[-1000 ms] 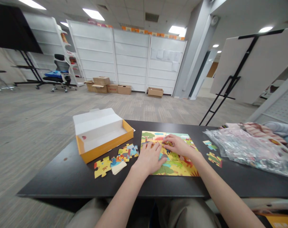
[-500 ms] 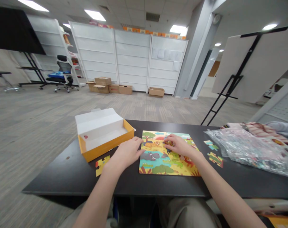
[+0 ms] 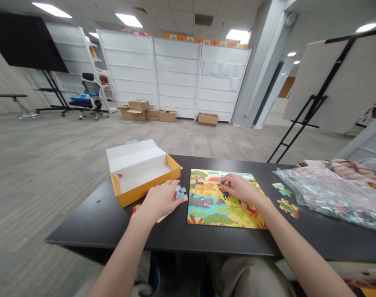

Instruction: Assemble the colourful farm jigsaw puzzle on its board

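Observation:
An animal puzzle (image 3: 217,219) lies flat on the dark table. Over its upper middle rests my right hand (image 3: 240,189), its fingertips pressed together; whatever they may hold is too small to make out. Left of the puzzle, my left hand (image 3: 161,201) bends over a blue puzzle piece (image 3: 180,193), thumb and fingers at its sides. Part of another piece with a pale edge shows under that palm. A yellow and red piece (image 3: 135,208) sits by the left wrist, mostly hidden. Two loose pieces, one light blue (image 3: 282,189) and one green and yellow (image 3: 288,208), lie right of the puzzle.
An open yellow box (image 3: 147,186) with a white lid stands at the table's back left. Crinkled clear plastic bags (image 3: 327,198) and striped cloth (image 3: 355,171) cover the right side. The table's front edge (image 3: 206,251) runs close to my lap.
My left hand has moved from the puzzle's left edge slightly left, and a blue piece now shows at its fingers. The right hand stays over the puzzle. The view has shifted slightly.

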{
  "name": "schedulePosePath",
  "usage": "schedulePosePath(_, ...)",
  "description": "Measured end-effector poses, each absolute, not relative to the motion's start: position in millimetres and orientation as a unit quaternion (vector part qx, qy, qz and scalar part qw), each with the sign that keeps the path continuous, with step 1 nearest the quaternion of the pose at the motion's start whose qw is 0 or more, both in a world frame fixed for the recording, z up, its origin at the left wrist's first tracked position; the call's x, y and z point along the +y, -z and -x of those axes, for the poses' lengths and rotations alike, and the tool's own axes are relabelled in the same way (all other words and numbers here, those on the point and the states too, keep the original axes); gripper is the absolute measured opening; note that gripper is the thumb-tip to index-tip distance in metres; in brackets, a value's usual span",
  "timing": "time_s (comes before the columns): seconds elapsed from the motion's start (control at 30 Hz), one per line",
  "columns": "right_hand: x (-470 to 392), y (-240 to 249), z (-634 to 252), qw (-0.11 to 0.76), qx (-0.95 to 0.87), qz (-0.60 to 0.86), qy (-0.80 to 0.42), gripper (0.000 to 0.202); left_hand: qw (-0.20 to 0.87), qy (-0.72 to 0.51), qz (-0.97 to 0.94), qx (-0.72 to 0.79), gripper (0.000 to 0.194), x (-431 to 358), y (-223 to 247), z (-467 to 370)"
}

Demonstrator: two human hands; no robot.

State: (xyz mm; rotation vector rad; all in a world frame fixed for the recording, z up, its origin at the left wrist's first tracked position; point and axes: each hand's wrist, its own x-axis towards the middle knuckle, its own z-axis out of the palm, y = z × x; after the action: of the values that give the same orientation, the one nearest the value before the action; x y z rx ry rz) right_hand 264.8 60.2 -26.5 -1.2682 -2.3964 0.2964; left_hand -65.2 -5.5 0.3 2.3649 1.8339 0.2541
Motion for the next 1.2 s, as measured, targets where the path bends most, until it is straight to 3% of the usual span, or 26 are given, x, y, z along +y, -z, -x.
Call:
schedulePosePath(0.7,54,17,-260,0.200,-0.851,0.474,-0.106,0.020,0.103,-0.124,-0.801,0.576,0.058,14,9,65)
schedulePosePath(0.9,55,18,-262,0.237,-0.846,0.468,-0.091,0.022,0.088,-0.259,-0.803,0.529,0.055,8,-4,50)
schedulePosePath(1.03,49,7,-256,0.282,-0.837,0.456,-0.105,0.023,0.161,-0.416,-0.756,0.479,0.033,5,-11,28)
schedulePosePath(1.2,36,2,-239,0.288,-0.834,0.391,-0.263,0.036,0.368,-0.522,-0.630,0.442,0.032,11,-4,-6)
